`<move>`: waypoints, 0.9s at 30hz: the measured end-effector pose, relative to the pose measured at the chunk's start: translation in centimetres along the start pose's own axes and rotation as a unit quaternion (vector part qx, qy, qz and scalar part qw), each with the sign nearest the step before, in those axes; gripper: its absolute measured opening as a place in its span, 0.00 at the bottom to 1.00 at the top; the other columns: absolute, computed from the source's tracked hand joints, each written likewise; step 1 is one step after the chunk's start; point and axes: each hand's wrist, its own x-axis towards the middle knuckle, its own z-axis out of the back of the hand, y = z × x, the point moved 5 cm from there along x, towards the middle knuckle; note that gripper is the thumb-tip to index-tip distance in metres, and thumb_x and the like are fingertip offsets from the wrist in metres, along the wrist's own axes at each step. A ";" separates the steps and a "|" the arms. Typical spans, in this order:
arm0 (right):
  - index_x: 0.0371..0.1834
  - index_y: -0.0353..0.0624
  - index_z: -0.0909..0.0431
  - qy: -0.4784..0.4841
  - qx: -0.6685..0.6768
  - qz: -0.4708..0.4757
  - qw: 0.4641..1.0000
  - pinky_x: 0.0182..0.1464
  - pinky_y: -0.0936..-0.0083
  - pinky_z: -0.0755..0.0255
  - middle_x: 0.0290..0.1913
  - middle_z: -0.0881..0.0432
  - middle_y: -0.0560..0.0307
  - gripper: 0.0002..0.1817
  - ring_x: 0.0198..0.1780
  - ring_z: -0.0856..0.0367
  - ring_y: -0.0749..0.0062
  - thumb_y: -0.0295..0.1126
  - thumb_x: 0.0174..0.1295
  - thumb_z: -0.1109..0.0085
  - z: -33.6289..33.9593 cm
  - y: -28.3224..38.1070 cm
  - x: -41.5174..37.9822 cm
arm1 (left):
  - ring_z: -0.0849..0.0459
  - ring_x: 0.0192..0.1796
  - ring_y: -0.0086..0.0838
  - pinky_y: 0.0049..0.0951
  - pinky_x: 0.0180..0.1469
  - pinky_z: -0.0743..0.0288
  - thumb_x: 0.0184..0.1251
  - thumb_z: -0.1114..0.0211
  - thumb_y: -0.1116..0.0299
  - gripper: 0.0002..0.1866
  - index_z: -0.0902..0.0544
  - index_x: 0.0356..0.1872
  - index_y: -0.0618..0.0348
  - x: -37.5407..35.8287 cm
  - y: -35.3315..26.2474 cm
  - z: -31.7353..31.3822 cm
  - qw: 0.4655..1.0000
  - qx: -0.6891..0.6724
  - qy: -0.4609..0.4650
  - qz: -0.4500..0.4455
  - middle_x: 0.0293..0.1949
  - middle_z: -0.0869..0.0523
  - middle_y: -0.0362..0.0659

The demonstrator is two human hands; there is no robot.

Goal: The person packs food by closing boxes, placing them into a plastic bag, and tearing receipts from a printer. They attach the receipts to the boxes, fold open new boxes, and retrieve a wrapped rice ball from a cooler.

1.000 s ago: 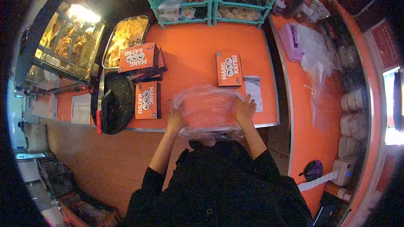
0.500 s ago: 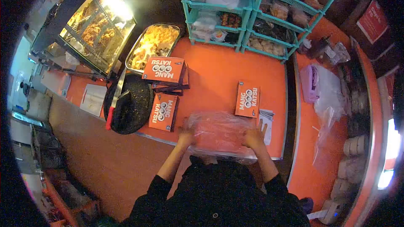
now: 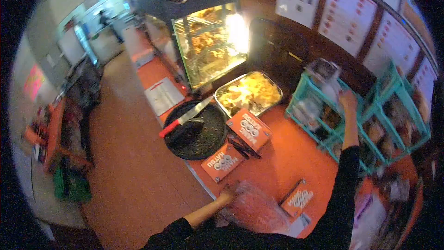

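Note:
My left hand [image 3: 226, 196] is closed on the edge of a clear plastic bag [image 3: 259, 208], which lies spread over the front of the orange counter. My right hand [image 3: 348, 100] is stretched out to the top of the teal shelf rack [image 3: 303, 93], beside pale plastic on its upper tier; blur hides its fingers. A clear container [image 3: 323, 69] sits on that tier, left of the hand. Between my arms, a MANG KATSU box [image 3: 298, 199] rests right of the bag. Another such box [image 3: 223, 163] lies beyond my left hand, near a small stack topped by a third box [image 3: 249, 129].
A red-handled knife [image 3: 187, 116] lies across a round black pan [image 3: 194, 141]. Behind it are a metal tray of yellow food [image 3: 252, 93] and a lit glass display case [image 3: 208, 41]. A second teal rack [image 3: 393, 115] stands at right. Someone is far off at upper left.
My right hand has left the plastic bag and moved up to the teal rack. The left hand still holds the bag. The view has turned left and upward.

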 end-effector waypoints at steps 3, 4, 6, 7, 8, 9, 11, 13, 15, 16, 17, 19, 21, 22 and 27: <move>0.55 0.35 0.22 -0.048 -0.066 0.176 0.981 0.54 0.53 0.27 0.49 0.20 0.31 0.35 0.52 0.20 0.43 0.58 0.58 0.41 -13.7 -7.2 14.4 | 0.36 0.68 0.64 0.68 0.60 0.35 0.65 0.41 0.57 0.34 0.39 0.73 0.26 -0.6 -1.7 -0.1 0.990 -0.038 0.102 0.094 0.79 0.54 0.41; 0.48 0.35 0.19 0.024 -0.138 0.251 0.958 0.51 0.53 0.27 0.44 0.18 0.32 0.29 0.47 0.19 0.43 0.52 0.57 0.38 -12.7 -4.8 14.2 | 0.36 0.68 0.64 0.68 0.60 0.35 0.65 0.41 0.57 0.34 0.39 0.73 0.26 -0.8 -2.4 -1.8 0.988 -0.054 0.085 0.115 0.79 0.54 0.41; 0.47 0.35 0.19 0.021 -0.125 0.276 0.953 0.49 0.52 0.26 0.42 0.17 0.35 0.27 0.42 0.18 0.43 0.51 0.59 0.40 -14.1 -6.5 16.2 | 0.41 0.70 0.65 0.65 0.62 0.35 0.52 0.29 0.51 0.43 0.39 0.71 0.18 -0.7 -3.8 -3.6 0.859 0.470 -0.166 0.118 0.79 0.60 0.46; 0.45 0.35 0.19 0.025 -0.114 0.279 0.953 0.48 0.52 0.25 0.39 0.16 0.39 0.25 0.38 0.17 0.43 0.50 0.60 0.41 -14.8 -8.1 17.6 | 0.41 0.70 0.65 0.65 0.62 0.35 0.52 0.29 0.51 0.43 0.39 0.71 0.18 -0.1 -2.6 -3.7 0.858 0.468 -0.166 0.130 0.79 0.60 0.46; 0.44 0.35 0.19 0.029 -0.102 0.278 0.955 0.46 0.51 0.25 0.36 0.15 0.42 0.24 0.34 0.16 0.43 0.49 0.62 0.42 -14.9 -8.3 18.4 | 0.44 0.72 0.64 0.65 0.64 0.38 0.46 0.26 0.49 0.48 0.40 0.72 0.17 1.1 -1.2 -4.6 0.951 0.306 -0.036 0.028 0.79 0.61 0.49; 0.44 0.35 0.19 0.022 -0.098 0.282 0.954 0.46 0.51 0.25 0.36 0.15 0.42 0.24 0.34 0.16 0.43 0.49 0.62 0.42 -10.9 -7.6 14.8 | 0.48 0.74 0.64 0.65 0.66 0.41 0.39 0.22 0.48 0.53 0.41 0.72 0.15 1.9 -0.6 -4.7 0.985 0.126 0.090 -0.079 0.78 0.63 0.52; 0.47 0.34 0.20 -0.127 0.186 -0.028 0.974 0.44 0.54 0.26 0.42 0.16 0.37 0.29 0.42 0.18 0.41 0.52 0.56 0.38 2.7 -2.9 3.8 | 0.49 0.74 0.63 0.65 0.67 0.43 0.41 0.22 0.47 0.52 0.41 0.72 0.17 -0.2 -2.3 1.5 0.984 0.104 0.115 -0.084 0.78 0.63 0.53; 0.47 0.33 0.21 -0.225 0.216 -0.006 0.950 0.43 0.56 0.26 0.41 0.16 0.40 0.30 0.41 0.17 0.45 0.52 0.57 0.38 5.9 -1.6 0.2 | 0.51 0.75 0.60 0.64 0.69 0.47 0.44 0.23 0.45 0.51 0.41 0.73 0.21 -2.3 -5.7 10.3 0.976 0.048 0.185 -0.105 0.78 0.62 0.55; 0.47 0.32 0.21 -0.260 0.347 0.077 0.898 0.42 0.61 0.26 0.39 0.16 0.45 0.30 0.39 0.18 0.55 0.52 0.58 0.36 8.6 -0.5 -3.5 | 0.53 0.76 0.57 0.63 0.71 0.51 0.47 0.25 0.44 0.50 0.42 0.74 0.25 -5.1 -10.0 18.1 0.958 -0.006 0.258 -0.126 0.78 0.62 0.56; 0.46 0.32 0.21 -0.203 0.448 0.137 0.860 0.41 0.64 0.26 0.38 0.16 0.47 0.29 0.38 0.19 0.62 0.52 0.58 0.34 9.9 0.7 -5.9 | 0.55 0.77 0.52 0.61 0.73 0.55 0.49 0.27 0.40 0.52 0.45 0.76 0.31 -5.1 -11.3 20.2 0.939 -0.191 0.216 -0.189 0.78 0.60 0.54; 0.45 0.30 0.21 -0.139 0.467 0.149 0.860 0.39 0.69 0.27 0.37 0.17 0.51 0.24 0.37 0.22 0.69 0.43 0.59 0.33 12.6 4.2 -11.7 | 0.56 0.78 0.47 0.58 0.74 0.59 0.51 0.30 0.36 0.54 0.49 0.77 0.37 -4.9 -12.4 22.4 0.881 -0.368 0.169 -0.244 0.78 0.59 0.52; 0.47 0.30 0.23 0.006 0.512 0.232 0.827 0.35 0.70 0.20 0.37 0.15 0.45 0.16 0.34 0.15 0.65 0.32 0.63 0.37 16.8 12.0 -23.8 | 0.55 0.79 0.41 0.54 0.75 0.59 0.53 0.34 0.31 0.59 0.57 0.78 0.45 -5.3 -14.2 27.8 0.764 -0.590 0.046 -0.256 0.78 0.55 0.49; 0.51 0.31 0.22 0.145 0.572 0.200 0.782 0.46 0.75 0.24 0.40 0.15 0.53 0.19 0.41 0.19 0.74 0.29 0.60 0.34 15.2 15.3 -31.6 | 0.56 0.79 0.39 0.51 0.76 0.62 0.53 0.34 0.32 0.62 0.63 0.78 0.48 -5.5 -15.0 29.8 0.578 -0.754 0.053 -0.309 0.77 0.53 0.47; 0.53 0.33 0.21 0.217 0.525 0.236 0.788 0.47 0.77 0.26 0.40 0.16 0.56 0.20 0.42 0.21 0.77 0.28 0.58 0.32 14.7 17.1 -34.9 | 0.46 0.76 0.40 0.54 0.74 0.51 0.54 0.35 0.32 0.58 0.56 0.77 0.50 -4.8 -15.0 29.3 0.526 -0.772 0.044 -0.354 0.75 0.45 0.48; 0.42 0.34 0.21 0.284 0.542 0.169 0.773 0.41 0.74 0.26 0.34 0.17 0.56 0.15 0.38 0.20 0.75 0.31 0.56 0.29 10.5 19.8 -42.2 | 0.22 0.62 0.39 0.45 0.60 0.24 0.67 0.39 0.45 0.37 0.38 0.70 0.55 -8.9 -14.4 27.5 0.464 -0.875 0.032 -0.135 0.64 0.26 0.47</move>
